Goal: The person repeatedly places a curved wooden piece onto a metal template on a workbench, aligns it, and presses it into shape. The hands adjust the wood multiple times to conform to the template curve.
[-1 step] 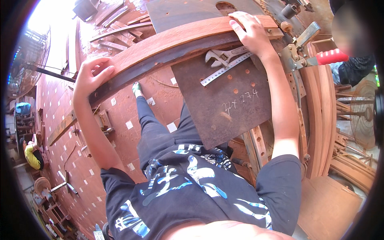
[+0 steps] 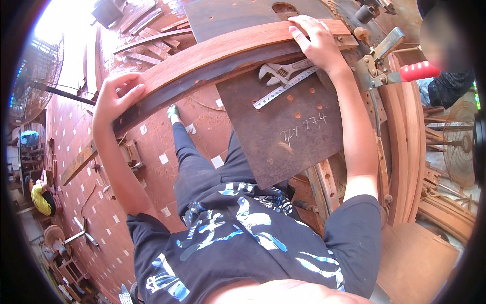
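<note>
A long, slightly curved reddish wooden board (image 2: 217, 49) lies across the upper middle, along a dark straight bar (image 2: 202, 76) on its near side. My left hand (image 2: 117, 93) is closed around the board's left end, thumb on the near side. Near the other end, my right hand (image 2: 318, 43) holds the board, its fingers over the far edge and thumb on top. Just below the right half lie an adjustable wrench (image 2: 283, 72) and a white ruler (image 2: 286, 88). Both rest on a dark metal plate (image 2: 283, 131) with small holes and chalk marks.
A toggle clamp with a red handle (image 2: 419, 71) stands right of my right arm. Curved wooden pieces (image 2: 407, 152) are stacked at the right. Wood strips (image 2: 157, 43) lie at the upper left, near a large fan (image 2: 38, 76). One person (image 2: 41, 195) sits far left; another is at the upper right.
</note>
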{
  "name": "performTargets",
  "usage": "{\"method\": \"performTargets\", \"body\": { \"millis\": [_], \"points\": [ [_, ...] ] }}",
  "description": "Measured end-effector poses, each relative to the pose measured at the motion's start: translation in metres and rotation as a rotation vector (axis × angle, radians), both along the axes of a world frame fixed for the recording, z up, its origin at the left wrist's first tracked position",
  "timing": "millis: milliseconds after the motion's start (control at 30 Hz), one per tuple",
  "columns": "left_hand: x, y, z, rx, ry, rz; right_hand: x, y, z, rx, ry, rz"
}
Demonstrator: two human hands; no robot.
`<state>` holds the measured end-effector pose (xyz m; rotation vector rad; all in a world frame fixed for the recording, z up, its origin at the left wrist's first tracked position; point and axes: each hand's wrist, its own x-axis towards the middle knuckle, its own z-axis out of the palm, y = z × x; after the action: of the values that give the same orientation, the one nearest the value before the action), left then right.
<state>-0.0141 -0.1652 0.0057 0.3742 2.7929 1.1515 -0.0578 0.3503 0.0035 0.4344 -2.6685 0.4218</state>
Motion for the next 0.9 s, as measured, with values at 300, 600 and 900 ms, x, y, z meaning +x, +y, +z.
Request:
{"method": "performTargets", "body": {
  "millis": [300,600,900],
  "points": [
    [-0.009,-0.002,-0.010,0.126,-0.012,-0.047,-0.010,-0.015,0.009,0.024,-0.045,-0.134],
    [-0.029,0.021,-0.005,0.386,-0.142,0.283,-0.015,-0.016,0.006,0.022,0.046,-0.171],
    [-0.039,0.026,-0.017,0.820,-0.207,0.394,-0.012,-0.022,0.002,-0.026,0.068,-0.136]
  ]
}}
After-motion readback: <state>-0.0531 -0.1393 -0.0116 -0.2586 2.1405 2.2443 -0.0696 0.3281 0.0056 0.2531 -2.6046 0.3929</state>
